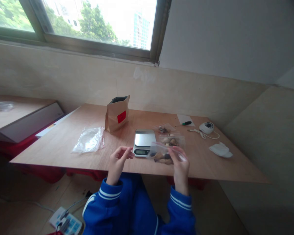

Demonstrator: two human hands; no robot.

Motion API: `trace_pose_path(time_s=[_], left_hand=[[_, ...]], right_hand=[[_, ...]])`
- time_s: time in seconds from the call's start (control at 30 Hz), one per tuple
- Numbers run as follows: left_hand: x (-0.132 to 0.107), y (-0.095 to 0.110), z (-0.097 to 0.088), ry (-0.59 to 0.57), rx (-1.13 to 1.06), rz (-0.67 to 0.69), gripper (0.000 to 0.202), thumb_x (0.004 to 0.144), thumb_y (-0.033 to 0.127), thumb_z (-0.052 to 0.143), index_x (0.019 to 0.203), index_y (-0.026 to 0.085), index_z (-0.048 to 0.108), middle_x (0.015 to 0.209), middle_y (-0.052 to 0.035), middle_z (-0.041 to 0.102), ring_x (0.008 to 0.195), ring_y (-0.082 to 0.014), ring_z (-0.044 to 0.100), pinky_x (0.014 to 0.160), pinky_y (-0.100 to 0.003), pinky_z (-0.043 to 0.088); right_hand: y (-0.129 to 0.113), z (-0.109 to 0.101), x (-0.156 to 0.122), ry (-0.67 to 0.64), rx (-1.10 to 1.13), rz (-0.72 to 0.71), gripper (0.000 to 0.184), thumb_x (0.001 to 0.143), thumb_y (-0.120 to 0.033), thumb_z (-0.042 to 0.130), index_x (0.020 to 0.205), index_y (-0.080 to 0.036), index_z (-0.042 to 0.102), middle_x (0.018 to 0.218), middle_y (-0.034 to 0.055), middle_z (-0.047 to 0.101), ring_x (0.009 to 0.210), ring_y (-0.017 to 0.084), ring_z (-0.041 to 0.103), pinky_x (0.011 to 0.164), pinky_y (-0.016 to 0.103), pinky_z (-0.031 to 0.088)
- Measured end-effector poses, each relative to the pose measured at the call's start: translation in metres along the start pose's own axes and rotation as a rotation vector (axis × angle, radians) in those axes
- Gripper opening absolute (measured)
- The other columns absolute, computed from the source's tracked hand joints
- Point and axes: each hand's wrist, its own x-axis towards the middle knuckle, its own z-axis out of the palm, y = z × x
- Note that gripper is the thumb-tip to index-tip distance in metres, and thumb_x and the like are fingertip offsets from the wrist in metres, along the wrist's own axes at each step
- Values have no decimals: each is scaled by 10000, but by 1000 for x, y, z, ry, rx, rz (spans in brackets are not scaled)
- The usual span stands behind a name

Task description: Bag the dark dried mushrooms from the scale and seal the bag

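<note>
My right hand (180, 164) grips a small clear plastic bag (161, 154) holding brown and dark pieces, just above the table's front edge. My left hand (119, 159) is raised beside it, thumb and fingers pinched together near the bag's left end; whether it touches the bag is unclear. Right behind the hands sits a small silver kitchen scale (143, 140) with nothing on its plate. Two more filled clear bags (171, 140) lie right of the scale.
An open brown paper pouch with a red label (117, 114) stands behind the scale. A pile of clear bags (89, 139) lies at left. At right are a pen (186, 123), a round white device with cord (206, 127) and white tissue (220, 150). A power strip (67, 223) lies on the floor.
</note>
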Motion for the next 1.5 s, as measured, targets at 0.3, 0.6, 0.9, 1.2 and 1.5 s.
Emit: trace_pose_path(time_s=[0.3, 0.6, 0.9, 1.2, 1.5], left_hand=[[12, -19, -26, 103, 24, -86, 348, 778, 495, 611, 832, 151, 614, 733, -40, 662, 668, -150, 599, 625, -256, 449], [19, -37, -33, 122, 103, -91, 397, 765, 539, 583, 887, 163, 617, 940, -87, 669, 795, -191, 618, 678, -299, 477], [83, -90, -37, 411, 393, -18, 908, 619, 375, 736, 1355, 120, 268, 1447, -213, 284, 1353, -352, 310, 1109, -484, 290], [159, -83, -57, 463, 592, 121, 1154, 527, 283, 811, 1404, 55, 95, 1486, -292, 148, 1417, -401, 105, 1161, -486, 128], [179, -105, -78, 350, 633, 62, 606, 563, 243, 709, 1106, 146, 459, 1099, -163, 588, 1126, -390, 535, 944, -505, 433]], right_hand=[[49, -56, 59, 194, -252, -81, 623, 598, -467, 756, 1084, -132, 556, 929, 109, 674, 829, 233, 649, 774, 396, 526], [51, -36, 41, 402, -935, -554, 610, 839, -486, 518, 1304, -98, 442, 1330, 277, 411, 1277, 402, 369, 994, 580, 308], [92, -25, 63, -72, -998, -368, 609, 910, -512, 291, 1329, -95, 438, 1331, 256, 467, 1266, 370, 420, 1001, 570, 334], [91, -31, 74, -158, -871, -382, 582, 920, -501, 333, 1343, -117, 441, 1362, 217, 486, 1299, 320, 425, 1044, 557, 344], [3, 38, 44, -419, -576, -617, 375, 951, -286, 372, 1278, -232, 547, 1402, 106, 469, 1353, 233, 377, 1095, 473, 347]])
